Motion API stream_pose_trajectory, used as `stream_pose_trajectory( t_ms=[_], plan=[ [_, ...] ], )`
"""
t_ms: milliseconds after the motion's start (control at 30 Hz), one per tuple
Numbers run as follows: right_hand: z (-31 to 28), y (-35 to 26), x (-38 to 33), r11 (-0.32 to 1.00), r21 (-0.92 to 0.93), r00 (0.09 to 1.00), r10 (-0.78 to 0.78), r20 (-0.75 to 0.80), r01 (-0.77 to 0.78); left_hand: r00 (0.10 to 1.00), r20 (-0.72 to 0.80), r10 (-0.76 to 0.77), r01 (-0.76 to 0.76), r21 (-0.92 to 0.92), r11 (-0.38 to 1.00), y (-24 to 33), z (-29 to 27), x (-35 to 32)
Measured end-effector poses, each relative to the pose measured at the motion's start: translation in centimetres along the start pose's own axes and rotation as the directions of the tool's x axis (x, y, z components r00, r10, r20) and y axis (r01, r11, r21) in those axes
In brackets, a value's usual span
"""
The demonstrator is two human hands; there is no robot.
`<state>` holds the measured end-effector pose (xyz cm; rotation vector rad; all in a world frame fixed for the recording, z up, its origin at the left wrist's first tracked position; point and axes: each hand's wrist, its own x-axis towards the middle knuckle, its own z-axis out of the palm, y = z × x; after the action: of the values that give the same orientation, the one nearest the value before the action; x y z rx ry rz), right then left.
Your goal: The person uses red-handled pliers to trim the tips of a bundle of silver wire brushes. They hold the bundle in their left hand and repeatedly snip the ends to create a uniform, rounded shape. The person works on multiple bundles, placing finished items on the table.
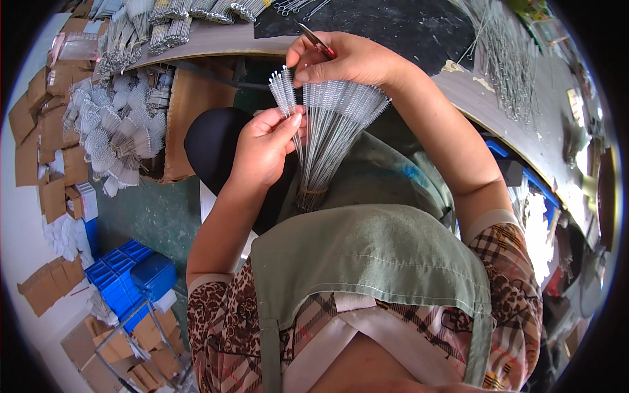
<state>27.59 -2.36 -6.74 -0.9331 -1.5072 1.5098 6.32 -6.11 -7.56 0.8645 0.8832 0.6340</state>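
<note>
A fanned bundle of thin wire tube brushes [347,98] with pale bristle heads rests against my lap, its stems gathered by a yellowish band [312,191]. Thumb and fingers closed, my left hand [265,141] pinches a few brushes [282,90] set a little apart from the fan's left side. Over the bristle tips, my right hand [354,57] is curled round a small pointed tool [316,40] with red on it; whether it is tweezers or snips I cannot tell. The right fingertips are beside the separated brush heads.
Along the far table edge lie bundled brushes [173,29] and a black mat [413,33]. Loose wire stems [508,72] are heaped at the right. A cardboard box [187,124] with many brush bundles [121,131] stands left, with blue crates [118,272] nearer on the floor.
</note>
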Motion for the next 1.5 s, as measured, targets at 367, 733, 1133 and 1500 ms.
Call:
stream_pose_trajectory(
  t_ms=[367, 733, 1133, 1500],
  plan=[
    [0.4, -0.3, 0.0, 0.999, -0.031, 1.0, -0.01, 0.015, 0.01, 0.997, 0.078, 0.03, -0.03, 0.002, 1.0, -0.5, -0.3, -0.3],
    [0.3, -0.8, -0.4, 0.998, -0.065, 0.996, 0.009, 0.087, -0.003, 0.988, -0.045, 0.149, -0.148, 0.025, 0.989, -0.9, 0.0, -0.7],
    [1.2, -1.2, -1.3, 0.999, 0.038, 0.998, -0.007, 0.063, 0.005, 0.988, -0.033, 0.152, -0.152, -0.018, 0.988, -0.7, 0.0, -1.8],
    [4.1, -6.0, -1.9, 0.992, 0.038, 0.929, -0.127, 0.348, 0.122, 0.871, 0.398, -0.289, 0.336, -0.052, 0.94, -3.0, 0.8, 2.0]
  ],
)
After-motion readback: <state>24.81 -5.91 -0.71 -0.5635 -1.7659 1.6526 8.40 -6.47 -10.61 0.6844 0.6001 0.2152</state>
